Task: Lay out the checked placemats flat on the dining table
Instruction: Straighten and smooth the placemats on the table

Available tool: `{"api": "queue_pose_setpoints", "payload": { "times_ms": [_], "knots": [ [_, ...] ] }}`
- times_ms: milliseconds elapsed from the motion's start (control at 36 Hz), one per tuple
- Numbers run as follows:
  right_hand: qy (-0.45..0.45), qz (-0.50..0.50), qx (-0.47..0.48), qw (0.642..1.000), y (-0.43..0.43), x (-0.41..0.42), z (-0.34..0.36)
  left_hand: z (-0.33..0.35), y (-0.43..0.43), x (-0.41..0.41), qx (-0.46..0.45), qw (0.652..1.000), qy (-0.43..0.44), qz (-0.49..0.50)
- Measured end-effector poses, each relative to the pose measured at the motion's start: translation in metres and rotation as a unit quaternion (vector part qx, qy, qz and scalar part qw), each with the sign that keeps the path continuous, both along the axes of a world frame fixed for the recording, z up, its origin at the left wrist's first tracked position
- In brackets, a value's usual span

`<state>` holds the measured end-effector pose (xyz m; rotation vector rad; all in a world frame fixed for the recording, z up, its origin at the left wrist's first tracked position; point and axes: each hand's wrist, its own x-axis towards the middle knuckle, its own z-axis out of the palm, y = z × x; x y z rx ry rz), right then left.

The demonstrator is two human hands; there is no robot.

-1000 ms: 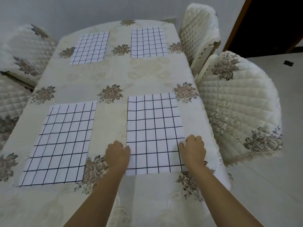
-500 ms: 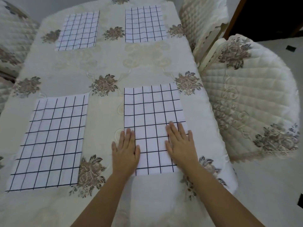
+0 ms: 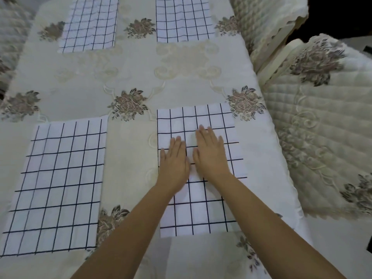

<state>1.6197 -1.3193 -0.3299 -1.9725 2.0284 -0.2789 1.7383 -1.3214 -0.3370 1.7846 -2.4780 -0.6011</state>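
Several white placemats with a dark grid lie flat on the dining table (image 3: 130, 73), which wears a cream floral cloth. The near-right placemat (image 3: 199, 214) lies under both my hands. My left hand (image 3: 174, 158) and my right hand (image 3: 210, 153) rest palm-down side by side on its middle, fingers straight and pointing away from me, holding nothing. The near-left placemat (image 3: 58, 184) lies flat beside it. Two more sit at the far end: the far-left placemat (image 3: 89, 25) and the far-right placemat (image 3: 182, 18).
Quilted cream chair covers stand along the right side: a near chair (image 3: 322, 127) close to the table's edge and a far chair (image 3: 267, 19) behind it. More covered chairs (image 3: 10, 37) show blurred at the left. The table's right edge (image 3: 281, 158) drops off beside the near-right placemat.
My hands slid forward from the near-right placemat's front corners onto its middle and came together, fingers flattening out. The camera tilted down and closer to the table.
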Motion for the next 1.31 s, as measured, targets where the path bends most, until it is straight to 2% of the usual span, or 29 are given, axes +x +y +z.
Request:
{"api": "queue_pose_setpoints", "payload": {
  "times_ms": [56,111,250,361,417,528,583,639,750,833,972,1083,1139,1222,1250,1306],
  "knots": [
    [-0.003,0.069,0.055,0.996,-0.007,0.002,-0.008,-0.007,-0.011,-0.001,0.003,1.0,-0.025,-0.008],
    [0.018,0.091,0.034,0.995,-0.009,-0.01,-0.016,-0.011,-0.018,0.007,-0.022,0.999,-0.042,-0.02],
    [0.057,-0.01,0.056,0.997,-0.019,-0.064,-0.026,-0.021,-0.033,0.037,-0.032,0.997,-0.052,0.056],
    [0.059,-0.069,0.037,0.995,-0.029,-0.089,-0.025,-0.02,-0.052,0.043,-0.031,0.995,-0.064,0.076],
    [0.039,-0.084,0.011,0.996,-0.033,-0.091,-0.025,-0.021,-0.058,0.042,-0.045,0.994,-0.047,0.091],
    [-0.06,-0.163,-0.065,0.983,-0.048,-0.075,-0.017,-0.018,-0.07,0.032,-0.063,0.987,0.03,0.142],
    [-0.057,-0.153,-0.067,0.984,-0.06,-0.058,-0.014,-0.015,-0.078,0.022,-0.055,0.982,0.053,0.171],
    [-0.046,-0.103,-0.059,0.992,-0.071,-0.035,-0.012,-0.01,-0.086,0.011,-0.079,0.985,0.042,0.151],
    [-0.05,0.003,-0.014,0.999,-0.083,-0.002,-0.016,-0.011,-0.091,-0.007,-0.076,0.997,0.021,0.005],
    [-0.005,0.038,-0.002,0.999,-0.082,-0.009,-0.026,-0.02,-0.092,-0.004,-0.065,0.998,0.013,-0.004],
    [0.044,-0.046,0.02,0.998,-0.082,-0.05,-0.03,-0.02,-0.103,0.019,-0.054,0.995,-0.043,0.074],
    [0.052,-0.12,0.034,0.991,-0.074,-0.09,-0.027,-0.018,-0.105,0.046,-0.034,0.992,-0.045,0.109],
    [0.025,-0.136,0.023,0.99,-0.07,-0.101,-0.024,-0.015,-0.104,0.053,-0.022,0.992,-0.034,0.116],
    [-0.09,-0.164,0.009,0.982,-0.066,-0.097,-0.012,-0.002,-0.095,0.048,-0.014,0.989,-0.005,0.144],
    [-0.1,-0.165,0.006,0.981,-0.063,-0.09,-0.007,0.004,-0.09,0.041,-0.02,0.989,-0.005,0.146],
    [-0.052,-0.134,0.013,0.99,-0.05,-0.067,0.003,0.013,-0.07,0.023,-0.037,0.994,-0.018,0.105]
  ]
}}
